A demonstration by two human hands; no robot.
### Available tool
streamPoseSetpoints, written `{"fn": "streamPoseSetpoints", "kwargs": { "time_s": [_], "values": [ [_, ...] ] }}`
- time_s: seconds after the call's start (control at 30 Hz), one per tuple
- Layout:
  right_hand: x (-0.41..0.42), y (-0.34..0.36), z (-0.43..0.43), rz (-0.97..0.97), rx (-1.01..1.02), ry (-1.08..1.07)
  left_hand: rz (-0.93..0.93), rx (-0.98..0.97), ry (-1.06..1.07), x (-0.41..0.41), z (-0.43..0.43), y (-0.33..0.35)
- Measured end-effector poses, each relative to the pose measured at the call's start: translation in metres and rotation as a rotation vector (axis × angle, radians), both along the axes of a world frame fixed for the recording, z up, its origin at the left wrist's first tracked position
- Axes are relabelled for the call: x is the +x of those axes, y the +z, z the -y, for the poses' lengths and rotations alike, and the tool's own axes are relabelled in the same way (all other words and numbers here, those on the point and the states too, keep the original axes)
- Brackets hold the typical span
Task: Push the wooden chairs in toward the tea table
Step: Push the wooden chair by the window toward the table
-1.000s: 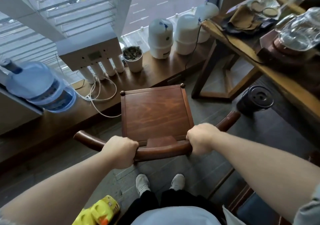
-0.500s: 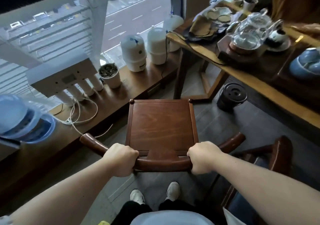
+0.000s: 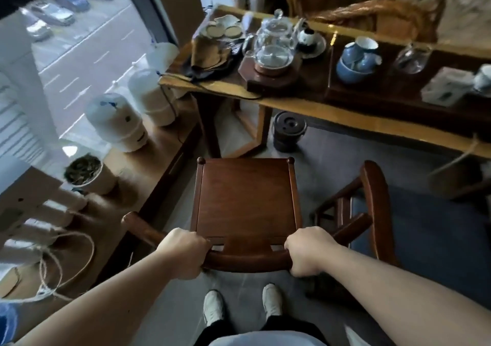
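Note:
A dark wooden chair (image 3: pixel 245 196) with a square seat stands in front of me, its front edge pointing at the tea table (image 3: pixel 372 122). My left hand (image 3: pixel 183 252) grips the left part of its curved back rail. My right hand (image 3: pixel 305 252) grips the right part of the same rail. The tea table runs across the upper right and carries a glass kettle (image 3: pixel 275 45) and blue cups (image 3: pixel 356 58). A second wooden chair (image 3: pixel 374 207) with a blue seat stands just to the right, close to my right hand.
A low wooden ledge (image 3: pixel 148 159) along the window at the left holds white tanks (image 3: pixel 117 122), a potted plant (image 3: pixel 85 172) and loose cords. A dark round pot (image 3: pixel 288 130) sits on the floor by the table leg. My feet (image 3: pixel 241 303) stand behind the chair.
The chair has turned from facing the window ledge toward the tea table and sits closer to it. Both hands kept their grip on the back rail. The second chair has come into view.

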State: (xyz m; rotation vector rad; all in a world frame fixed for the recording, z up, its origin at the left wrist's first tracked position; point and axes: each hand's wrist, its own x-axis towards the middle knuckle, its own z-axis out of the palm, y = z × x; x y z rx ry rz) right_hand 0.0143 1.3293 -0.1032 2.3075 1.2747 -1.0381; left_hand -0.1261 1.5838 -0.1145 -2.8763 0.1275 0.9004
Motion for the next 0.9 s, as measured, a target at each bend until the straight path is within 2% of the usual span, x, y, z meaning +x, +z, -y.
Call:
{"fn": "streamPoseSetpoints", "kwargs": {
  "time_s": [0.33,0.9],
  "values": [
    [-0.018,-0.002,-0.018,0.002,0.027,-0.261,-0.009,-0.049,-0.223,0.047,-0.044,0.001],
    [-0.063,-0.005,-0.014,-0.052,0.048,-0.350,-0.055,-0.064,-0.304,0.026,-0.053,-0.003]
  ]
}}
